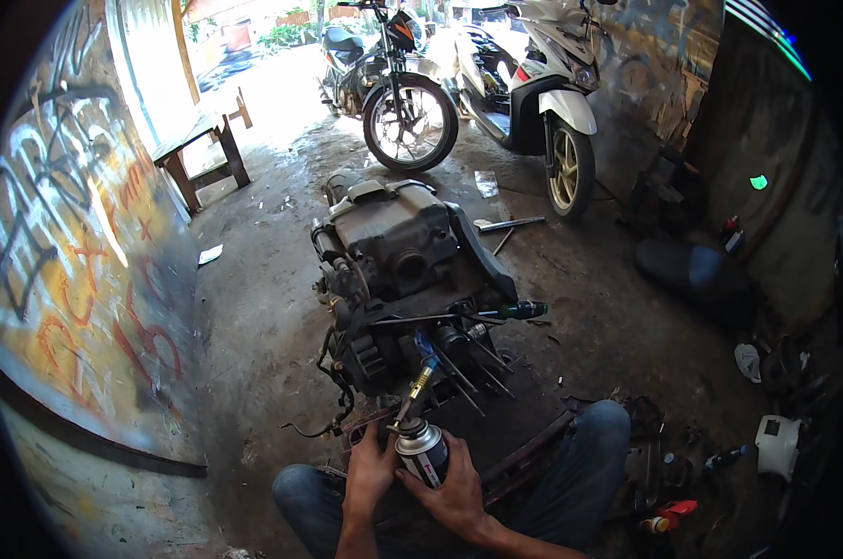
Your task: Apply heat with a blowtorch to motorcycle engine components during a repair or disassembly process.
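My right hand (459,480) is wrapped round a black and silver gas canister (419,459). My left hand (370,466) is closed at the torch head fitted on top of it, by the canister's upper left. The brass torch nozzle (419,382) points up at a greasy engine (389,242) lying in front of me, with a small blue flame (424,343) near several metal studs (463,368) and the cylinder opening. A green-handled tool (524,309) rests across the engine's right side.
A black motorcycle (407,126) and white scooter (566,112) stand behind, a wooden bench (198,140) by the painted left wall (86,261). At right lie a seat (682,270), white plastic part (777,443), red object (675,512) and loose tools (510,224). My jeaned knees flank the engine.
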A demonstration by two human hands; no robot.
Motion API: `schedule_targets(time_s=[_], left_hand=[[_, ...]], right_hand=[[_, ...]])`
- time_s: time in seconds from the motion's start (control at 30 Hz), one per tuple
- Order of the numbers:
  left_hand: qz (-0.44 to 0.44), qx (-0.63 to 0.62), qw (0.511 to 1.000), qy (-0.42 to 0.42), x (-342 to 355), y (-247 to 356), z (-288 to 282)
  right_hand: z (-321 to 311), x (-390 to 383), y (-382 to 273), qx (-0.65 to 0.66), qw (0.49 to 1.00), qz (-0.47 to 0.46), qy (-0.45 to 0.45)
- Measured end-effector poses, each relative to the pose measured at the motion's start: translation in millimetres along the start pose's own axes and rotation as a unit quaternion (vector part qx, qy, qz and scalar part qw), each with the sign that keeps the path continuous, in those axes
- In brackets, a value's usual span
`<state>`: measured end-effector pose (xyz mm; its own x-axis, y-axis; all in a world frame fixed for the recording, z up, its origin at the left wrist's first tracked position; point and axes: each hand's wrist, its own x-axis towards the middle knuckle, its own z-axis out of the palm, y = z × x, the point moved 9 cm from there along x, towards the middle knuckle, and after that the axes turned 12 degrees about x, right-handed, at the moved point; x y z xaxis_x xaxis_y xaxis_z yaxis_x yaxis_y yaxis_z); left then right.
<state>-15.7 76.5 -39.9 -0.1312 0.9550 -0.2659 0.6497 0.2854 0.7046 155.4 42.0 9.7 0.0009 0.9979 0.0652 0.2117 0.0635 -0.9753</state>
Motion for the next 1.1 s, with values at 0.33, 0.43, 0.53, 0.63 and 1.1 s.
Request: schedule_targets(time_s=[0.33,0.43,0.53,0.63,1.1], left_hand=[[-0.004,0.019,1.0,0.008,-2,11,-7],[0.027,-0.003,0.999,0.025,1,2,-2],[0.005,0.001,1.0,0.014,1,-2,0],[0.01,0.007,1.0,0.014,2,-3,1],[0.029,-0.009,0.999,0.011,-2,13,-5]], right_hand=[[0,1,0,-0.006,1.0,0.0,0.003],[-1,1,-1,-0.011,1.0,0.0,0.003],[0,-1,0,-0.013,1.0,0.012,-0.002],[0,-2,2,-0.007,1.0,0.007,-0.001],[-2,2,0,-0.004,1.0,0.003,0.004]])
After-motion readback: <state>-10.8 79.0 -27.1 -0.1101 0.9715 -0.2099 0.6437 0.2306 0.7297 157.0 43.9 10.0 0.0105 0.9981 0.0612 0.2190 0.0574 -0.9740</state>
